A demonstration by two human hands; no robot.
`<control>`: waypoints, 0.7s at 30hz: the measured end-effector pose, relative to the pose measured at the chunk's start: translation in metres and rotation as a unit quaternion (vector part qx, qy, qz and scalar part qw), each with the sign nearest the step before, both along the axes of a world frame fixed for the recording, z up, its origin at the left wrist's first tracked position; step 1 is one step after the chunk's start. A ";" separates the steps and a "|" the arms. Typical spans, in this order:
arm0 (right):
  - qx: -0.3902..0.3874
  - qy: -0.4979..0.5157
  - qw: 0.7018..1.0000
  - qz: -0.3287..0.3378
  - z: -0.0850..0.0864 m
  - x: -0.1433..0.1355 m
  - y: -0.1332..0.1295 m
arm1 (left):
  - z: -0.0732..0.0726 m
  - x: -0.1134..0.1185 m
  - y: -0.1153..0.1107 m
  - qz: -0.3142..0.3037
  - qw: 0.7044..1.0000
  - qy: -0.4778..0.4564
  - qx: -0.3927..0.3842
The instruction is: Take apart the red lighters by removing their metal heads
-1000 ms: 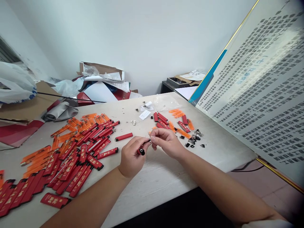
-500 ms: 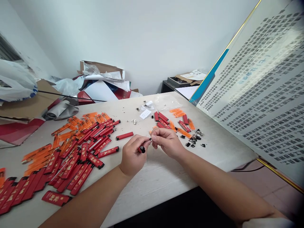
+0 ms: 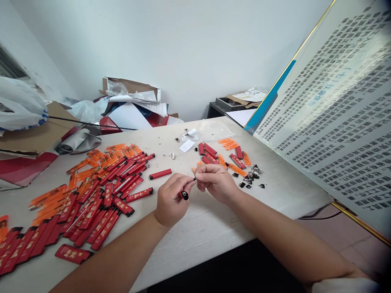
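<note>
My left hand (image 3: 173,200) is closed round a red lighter (image 3: 184,195), most of it hidden in the palm, with its dark round end showing. Its thumb and forefinger reach to a tiny dark part (image 3: 194,179), which the fingertips of my right hand (image 3: 215,182) pinch from the other side. What exactly this part is, I cannot make out. Just left of my hands a single red lighter case (image 3: 160,174) lies on the table (image 3: 195,244). Behind my right hand lie several red lighters (image 3: 210,150), orange lighter bodies (image 3: 237,170) and small black and metal pieces (image 3: 252,178).
A large heap of red lighters (image 3: 100,203) and orange lighter bodies (image 3: 53,199) spreads over the left side. Paper slips (image 3: 187,146) and a clear bag (image 3: 216,131) lie at the back. A big printed board (image 3: 332,118) leans at the right; boxes and papers (image 3: 131,95) are piled behind.
The red lighter in my left hand has shifted very slightly, its end tilting a little lower. Both hands stay in nearly the same place, still pinching the tiny dark part.
</note>
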State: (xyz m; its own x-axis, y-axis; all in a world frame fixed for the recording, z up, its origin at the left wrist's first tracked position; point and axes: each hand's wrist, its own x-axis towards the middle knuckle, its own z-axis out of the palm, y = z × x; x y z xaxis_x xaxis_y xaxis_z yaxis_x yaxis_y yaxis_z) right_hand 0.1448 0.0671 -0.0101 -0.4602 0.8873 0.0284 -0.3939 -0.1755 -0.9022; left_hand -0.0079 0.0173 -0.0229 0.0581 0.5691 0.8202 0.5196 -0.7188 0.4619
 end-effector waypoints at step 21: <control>0.081 -0.050 0.994 0.062 0.008 0.011 -0.004 | 0.001 0.001 -0.003 0.021 0.999 -0.045 0.023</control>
